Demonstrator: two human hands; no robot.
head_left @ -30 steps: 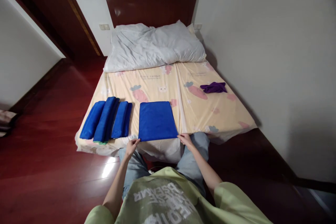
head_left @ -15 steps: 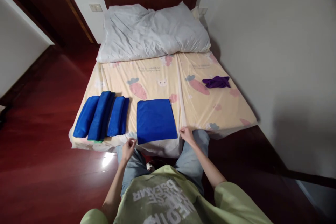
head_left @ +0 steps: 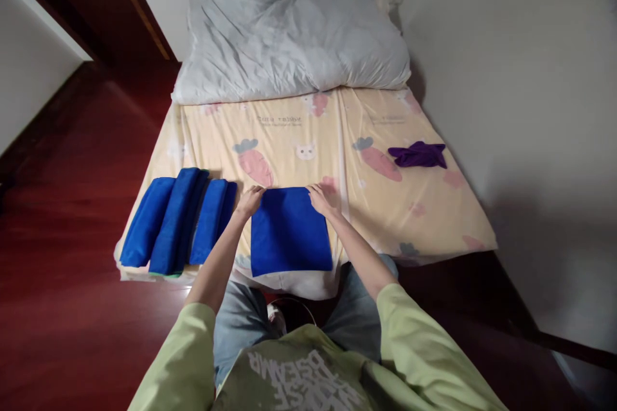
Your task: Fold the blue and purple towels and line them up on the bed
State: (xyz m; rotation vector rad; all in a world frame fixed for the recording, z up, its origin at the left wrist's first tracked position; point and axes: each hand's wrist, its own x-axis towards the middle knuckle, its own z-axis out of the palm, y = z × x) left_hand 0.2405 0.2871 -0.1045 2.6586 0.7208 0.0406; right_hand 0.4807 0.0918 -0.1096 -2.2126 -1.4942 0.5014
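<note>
A blue towel (head_left: pixel 291 234) lies flat as a near square at the front edge of the bed, straight ahead of me. My left hand (head_left: pixel 249 200) pinches its far left corner. At the far right corner, my right hand (head_left: pixel 319 198) has its fingers closed on the edge. Both forearms reach along the towel's sides. To the left of it rest several folded blue towels (head_left: pixel 179 221), side by side, one with a green edge showing.
The bed (head_left: pixel 299 128) has a yellow sheet with carrots and rabbits. A crumpled purple cloth (head_left: pixel 418 155) lies at its right side. A pale grey quilt or pillow (head_left: pixel 299 45) fills the head end. Walls stand right and behind; dark red floor (head_left: pixel 62 218) is at left.
Both my hands have moved forward from beside the towel's near corners to its far corners and taken hold there. The view has shifted slightly.
</note>
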